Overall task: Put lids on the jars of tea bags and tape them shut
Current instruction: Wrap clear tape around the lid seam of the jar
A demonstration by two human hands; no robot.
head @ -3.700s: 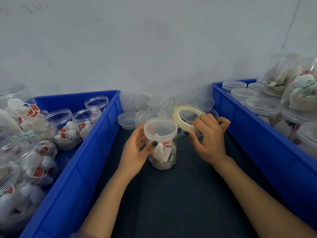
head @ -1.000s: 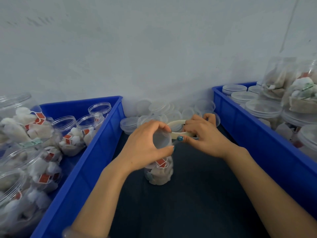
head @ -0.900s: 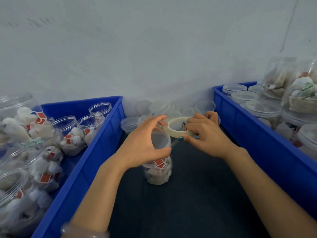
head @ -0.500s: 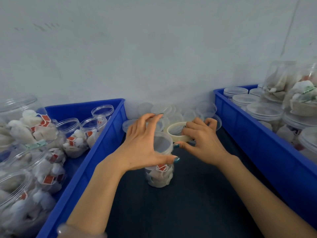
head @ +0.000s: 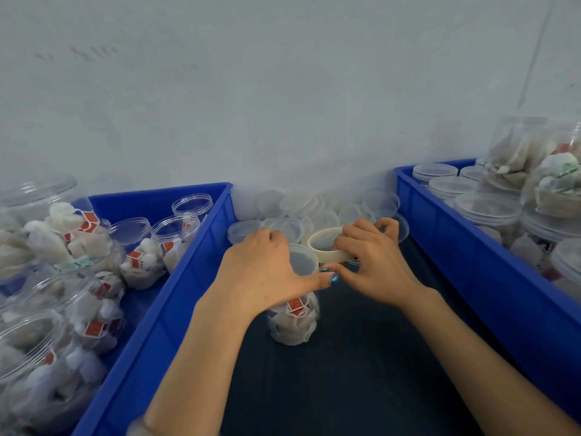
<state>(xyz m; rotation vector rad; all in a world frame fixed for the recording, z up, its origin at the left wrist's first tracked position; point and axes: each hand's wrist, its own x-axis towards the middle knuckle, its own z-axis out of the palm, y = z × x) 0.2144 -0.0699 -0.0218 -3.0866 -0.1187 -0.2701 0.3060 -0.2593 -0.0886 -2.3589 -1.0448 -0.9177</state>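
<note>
Item: jar of tea bags, lidded, held at the top, tape roll alongside.
The jar is stood upright on the dark mat. Its lid is gripped by the curled fingers and thumb of the left hand. The tape roll is clasped in the curled fingers of the right hand, just beside the lid, thumbs touching. Loose lids are heaped behind. Open jars are kept in the left bin, lidded jars in the right bin.

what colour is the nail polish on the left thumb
Glittery teal-blue on the thumbnail, seen in the head view.
</note>
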